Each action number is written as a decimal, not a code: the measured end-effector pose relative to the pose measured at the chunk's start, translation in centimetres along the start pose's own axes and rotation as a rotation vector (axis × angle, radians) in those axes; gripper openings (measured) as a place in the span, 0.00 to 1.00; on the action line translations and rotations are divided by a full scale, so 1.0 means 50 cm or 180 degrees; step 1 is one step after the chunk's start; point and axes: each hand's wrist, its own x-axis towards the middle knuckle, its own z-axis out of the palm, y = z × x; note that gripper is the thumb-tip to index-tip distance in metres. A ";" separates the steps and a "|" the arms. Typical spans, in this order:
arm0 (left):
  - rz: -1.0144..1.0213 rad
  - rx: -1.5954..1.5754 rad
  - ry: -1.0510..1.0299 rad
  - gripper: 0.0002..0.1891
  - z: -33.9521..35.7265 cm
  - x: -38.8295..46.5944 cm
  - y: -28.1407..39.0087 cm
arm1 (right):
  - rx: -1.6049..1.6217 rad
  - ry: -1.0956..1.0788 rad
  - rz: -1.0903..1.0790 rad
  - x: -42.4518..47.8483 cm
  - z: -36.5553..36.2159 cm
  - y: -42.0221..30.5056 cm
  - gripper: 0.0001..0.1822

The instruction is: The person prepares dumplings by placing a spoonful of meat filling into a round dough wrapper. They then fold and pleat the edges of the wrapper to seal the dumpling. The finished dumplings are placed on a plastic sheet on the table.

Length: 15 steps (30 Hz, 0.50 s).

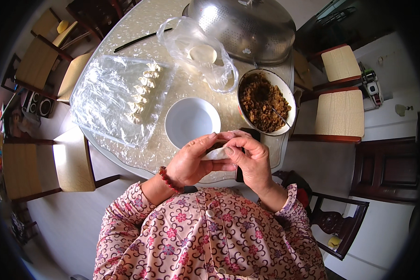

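Note:
My left hand (pixel 194 161) cradles a dough wrapper (pixel 216 154) with dark filling showing inside. The fingers and thumb of my right hand (pixel 250 157) pinch the wrapper's edge. Just beyond my hands stands a white bowl (pixel 192 120), in which no food shows. To its right, an enamel bowl (pixel 293 105) holds brown minced filling (pixel 262 99) with a metal utensil handle sticking out. A row of several pleated dumplings (pixel 142 90) lies on a clear plastic sheet (pixel 105 98) at the left. Round dough wrappers (pixel 203 54) sit in a clear plastic bag (pixel 227 71).
A large perforated metal cover (pixel 245 28) stands at the table's far side. A black chopstick-like stick (pixel 140 40) lies at the upper left. A black flat object (pixel 253 134) is partly hidden by my right hand. Chairs (pixel 73 159) surround the table (pixel 136 154).

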 end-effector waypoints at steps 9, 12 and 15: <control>-0.0040 0.0597 -0.0023 0.24 0.000 -0.005 -0.007 | -0.0365 0.0032 -0.0167 -0.010 -0.011 0.010 0.03; 0.0013 0.0785 0.0220 0.23 0.005 -0.007 -0.012 | -0.0514 0.0056 -0.0312 -0.014 -0.009 0.010 0.03; 0.0035 0.0872 0.0284 0.22 0.003 -0.009 -0.016 | -0.0466 0.0077 -0.0325 -0.018 -0.008 0.013 0.03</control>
